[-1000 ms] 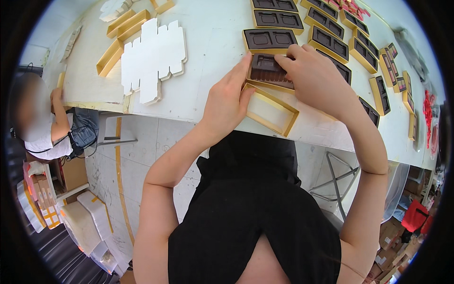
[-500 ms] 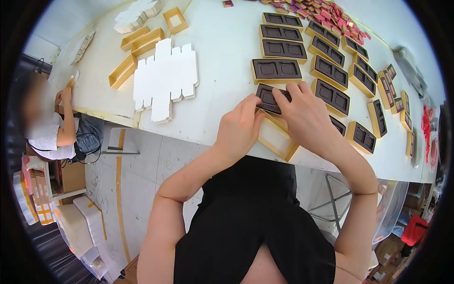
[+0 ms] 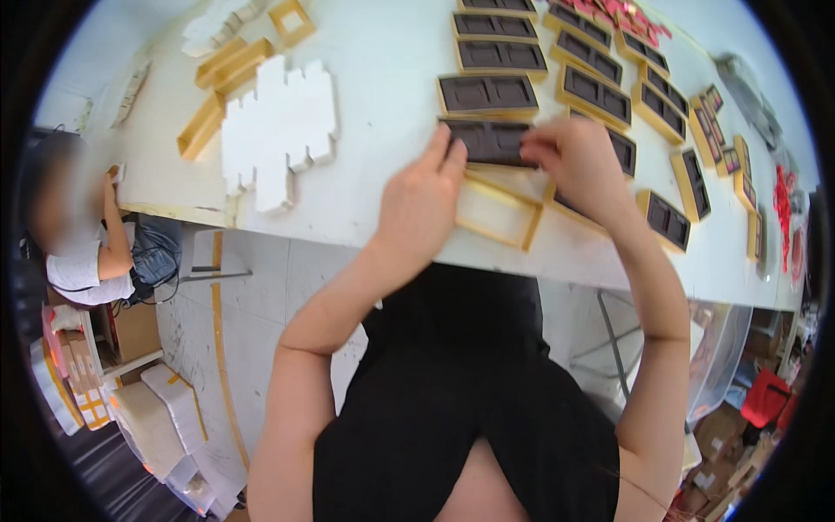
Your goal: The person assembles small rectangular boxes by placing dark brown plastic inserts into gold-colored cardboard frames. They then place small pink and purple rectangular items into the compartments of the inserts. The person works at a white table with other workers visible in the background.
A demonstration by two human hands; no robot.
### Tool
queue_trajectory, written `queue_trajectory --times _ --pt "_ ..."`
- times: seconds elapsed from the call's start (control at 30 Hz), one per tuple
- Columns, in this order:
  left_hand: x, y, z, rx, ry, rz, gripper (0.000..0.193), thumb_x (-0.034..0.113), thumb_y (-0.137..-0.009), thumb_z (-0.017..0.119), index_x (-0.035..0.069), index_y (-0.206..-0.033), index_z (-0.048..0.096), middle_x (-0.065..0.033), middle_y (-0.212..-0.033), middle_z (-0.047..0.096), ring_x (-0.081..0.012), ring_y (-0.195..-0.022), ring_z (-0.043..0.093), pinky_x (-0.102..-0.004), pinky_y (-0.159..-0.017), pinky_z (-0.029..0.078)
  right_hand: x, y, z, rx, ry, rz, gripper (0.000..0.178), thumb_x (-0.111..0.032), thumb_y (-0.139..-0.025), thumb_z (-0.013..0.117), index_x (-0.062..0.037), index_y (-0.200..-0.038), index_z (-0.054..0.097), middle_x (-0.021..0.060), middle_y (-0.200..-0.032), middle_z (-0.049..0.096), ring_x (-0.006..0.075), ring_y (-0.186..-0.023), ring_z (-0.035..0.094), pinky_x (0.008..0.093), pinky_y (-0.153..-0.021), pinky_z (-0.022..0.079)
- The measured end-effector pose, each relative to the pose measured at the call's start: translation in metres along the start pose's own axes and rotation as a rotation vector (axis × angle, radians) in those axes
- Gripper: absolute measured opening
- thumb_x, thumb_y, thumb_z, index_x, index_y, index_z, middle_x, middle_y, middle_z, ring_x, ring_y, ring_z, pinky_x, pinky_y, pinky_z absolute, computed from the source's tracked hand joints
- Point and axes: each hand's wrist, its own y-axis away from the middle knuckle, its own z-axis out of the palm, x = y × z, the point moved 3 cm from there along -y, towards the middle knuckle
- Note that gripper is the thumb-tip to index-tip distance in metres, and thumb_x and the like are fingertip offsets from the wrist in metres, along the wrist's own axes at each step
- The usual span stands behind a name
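Between my two hands lies a black two-compartment tray (image 3: 491,139), roughly level, with a thin gold edge showing along its near side. I cannot tell whether it is fully seated in a gold box. The fingers of my left hand (image 3: 416,204) press on its left end. At its right end, my right hand (image 3: 578,165) pinches the tray with bent fingers. Just nearer to me is an open gold box (image 3: 503,211) without a tray, close to the table's front edge. Beyond the held tray stands a gold box with a black tray (image 3: 487,93).
Rows of tray-filled gold boxes (image 3: 596,94) cover the right of the table (image 3: 374,113). Left are a stack of flat white card blanks (image 3: 278,130) and gold frames (image 3: 202,124). Pink pieces (image 3: 613,16) lie at the back. Another person (image 3: 91,235) is at far left.
The tray has gone from tilted to level, more in line with the boxes behind. My right hand has moved from over it to its right end. The whole view has shifted slightly.
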Motion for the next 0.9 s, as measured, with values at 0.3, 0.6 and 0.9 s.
queue_trajectory --times 0.3,0.6,0.9 --pt "0.001 -0.002 0.003 -0.076 -0.100 -0.017 0.031 0.005 -0.086 0.065 0.000 -0.116 0.066 -0.0251 -0.125 0.061 -0.0328 -0.081 0.071 -0.0354 -0.070 0.058 0.018 -0.004 0.008 0.046 -0.237 0.073 0.013 -0.003 -0.080 0.073 0.0033 -0.091 0.069 0.0079 -0.083 0.069 0.0166 -0.068 0.065 0.0258 -0.068 0.053" --pt "0.004 0.000 0.002 -0.045 -0.172 0.043 0.046 -0.001 -0.073 0.063 0.001 -0.119 0.065 -0.0281 -0.126 0.058 -0.0259 -0.075 0.070 -0.0319 -0.064 0.057 -0.004 0.003 0.016 0.045 0.304 -0.410 0.067 -0.042 -0.089 0.063 0.0076 -0.131 0.050 0.0218 -0.144 0.044 0.0340 -0.135 0.041 0.0411 -0.108 0.039" --pt "0.007 -0.010 -0.004 -0.105 -0.157 -0.072 0.028 0.020 -0.084 0.068 0.011 -0.110 0.072 -0.0137 -0.112 0.069 -0.0266 -0.073 0.070 -0.0367 -0.063 0.055 -0.006 0.024 0.036 -0.115 0.420 -0.317 0.088 -0.061 -0.089 0.050 0.0077 -0.143 0.037 0.0254 -0.153 0.030 0.0390 -0.146 0.021 0.0690 -0.111 0.015"
